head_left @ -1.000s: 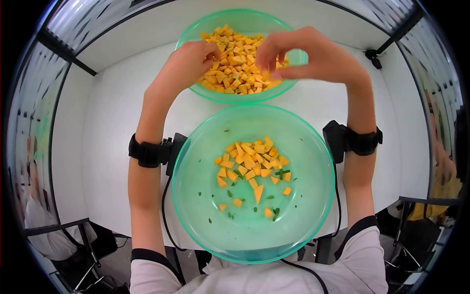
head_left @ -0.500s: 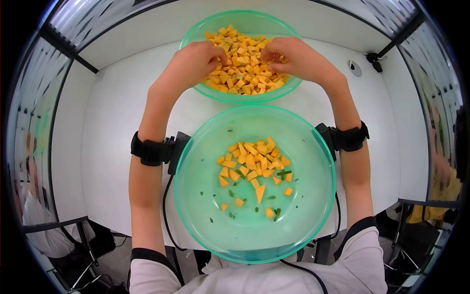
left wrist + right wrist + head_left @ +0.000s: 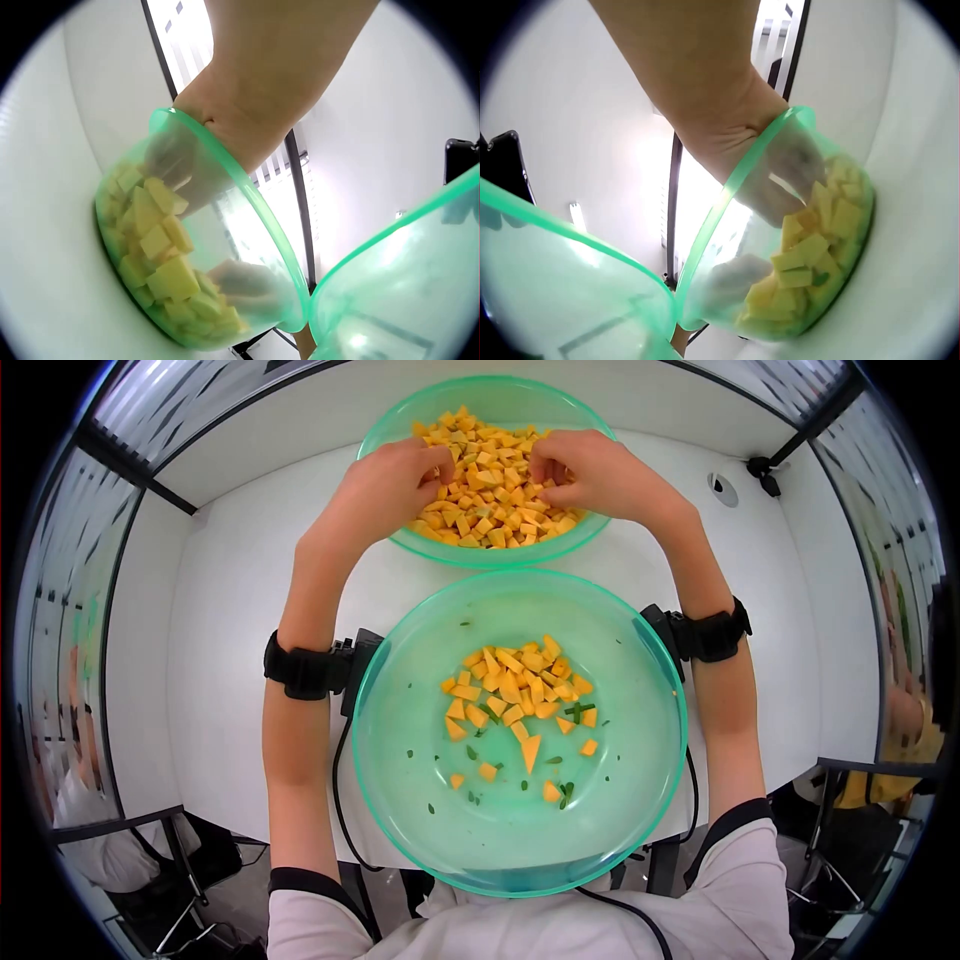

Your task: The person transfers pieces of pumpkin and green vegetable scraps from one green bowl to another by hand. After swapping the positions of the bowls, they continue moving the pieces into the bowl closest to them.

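Note:
Orange-yellow diced pieces (image 3: 490, 485), which look like pumpkin, fill the lower part of the far green bowl (image 3: 487, 556). Over its left side, my left hand (image 3: 382, 492) bends its fingers down into the pieces. Opposite it, my right hand (image 3: 603, 478) reaches over the right rim, thumb and fingers curved at the dice. Through the translucent wall, the left wrist view shows left fingertips against the yellow pieces (image 3: 157, 244). In the right wrist view, right fingers meet the pieces (image 3: 802, 262). I cannot tell whether either hand grips a piece.
A nearer, larger green bowl (image 3: 500, 835) sits between my forearms, holding fewer orange pieces (image 3: 512, 685) and green scraps (image 3: 578, 710). Black wrist straps with cameras (image 3: 310, 668) flank it. Behind the far bowl stands a white wall (image 3: 300, 435). A round hole cover (image 3: 722, 490) lies at right.
My right hand has come down from above the far bowl's right side to the pieces, its forearm shifting inward. My left hand stays nearly in place.

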